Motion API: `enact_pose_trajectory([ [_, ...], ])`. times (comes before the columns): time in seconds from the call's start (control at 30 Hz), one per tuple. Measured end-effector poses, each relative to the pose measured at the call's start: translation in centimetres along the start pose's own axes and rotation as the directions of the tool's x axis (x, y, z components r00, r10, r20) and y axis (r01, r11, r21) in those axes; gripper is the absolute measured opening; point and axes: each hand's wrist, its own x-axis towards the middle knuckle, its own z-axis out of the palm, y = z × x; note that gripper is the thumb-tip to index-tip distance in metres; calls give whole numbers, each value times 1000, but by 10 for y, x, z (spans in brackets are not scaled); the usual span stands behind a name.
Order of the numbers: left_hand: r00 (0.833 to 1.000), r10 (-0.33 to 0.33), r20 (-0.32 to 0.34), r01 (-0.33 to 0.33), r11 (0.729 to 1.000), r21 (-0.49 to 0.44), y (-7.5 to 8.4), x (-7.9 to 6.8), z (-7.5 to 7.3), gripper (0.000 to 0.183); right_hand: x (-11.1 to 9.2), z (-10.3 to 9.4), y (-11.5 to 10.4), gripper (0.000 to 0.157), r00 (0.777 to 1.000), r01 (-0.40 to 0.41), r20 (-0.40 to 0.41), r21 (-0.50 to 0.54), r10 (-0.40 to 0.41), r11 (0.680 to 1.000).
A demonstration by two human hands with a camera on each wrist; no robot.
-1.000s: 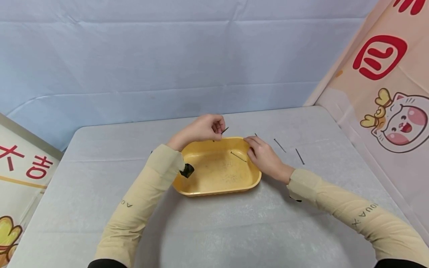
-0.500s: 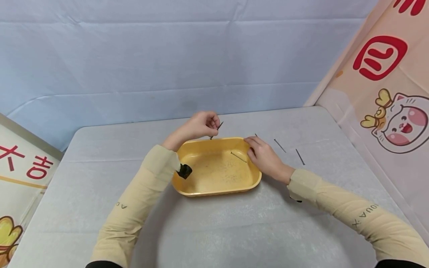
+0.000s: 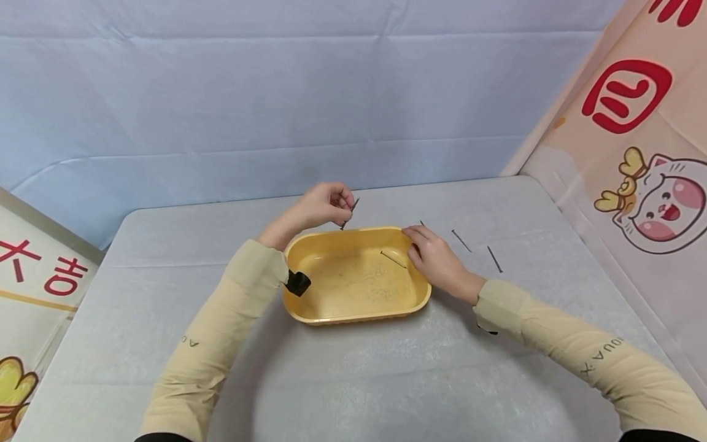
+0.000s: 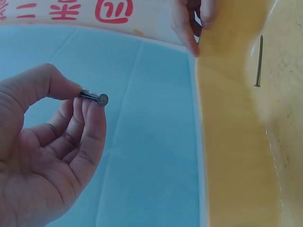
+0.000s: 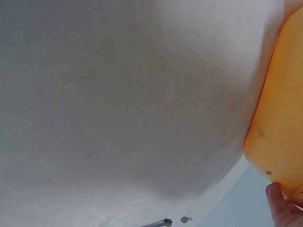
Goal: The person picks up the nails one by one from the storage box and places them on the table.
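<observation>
In the head view my left hand [image 3: 319, 207] is raised just behind the far rim of a yellow plastic basin [image 3: 356, 318]. Between thumb and fingers it pinches a dark nail [image 3: 355, 203]; the nail's round flat head [image 4: 102, 100] faces the left wrist camera. My right hand [image 3: 439, 263] holds the basin's far right corner, thumb at the inner side and fingers over the rim. Inside the basin lies one nail [image 3: 393, 259]. On the table to the right are two more nails, a nearer one [image 3: 494, 258] and a farther one [image 3: 461, 240].
Another nail [image 3: 422, 222] pokes out behind the right hand, mostly hidden. A grey cloth covers the table [image 3: 353, 380]. Pale blue cloth [image 3: 248, 92] hangs behind it, and printed banners [image 3: 635, 184] stand at both sides. A black device [image 3: 298, 283] sits at the left wrist.
My left hand has shifted left and slightly up from the basin's far rim, carrying the pinched nail, which now stands steeper. The right hand and the basin have stayed in place.
</observation>
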Motion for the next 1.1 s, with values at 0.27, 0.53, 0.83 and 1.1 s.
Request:
enact_pose_trajectory([
  [0.27,999,-50,-18,50,999,2,0,-6,-3,19,-1,-1,0,34,1000,3,-1,1,-3,1000],
  [0.53,997,-73,-28,72,996,-50,-3,-10,-5,18,-1,-1,0,34,1000,-2,2,-2,2,1000],
  [0.83,994,-89,-55,85,994,-73,-5,-17,-10,19,-1,-1,-1,33,1000,11,-7,0,-11,1000],
  [1.1,995,-85,-58,81,995,-54,-7,-25,-13,19,-2,-2,-1,33,1000,8,2,-2,-8,1000],
])
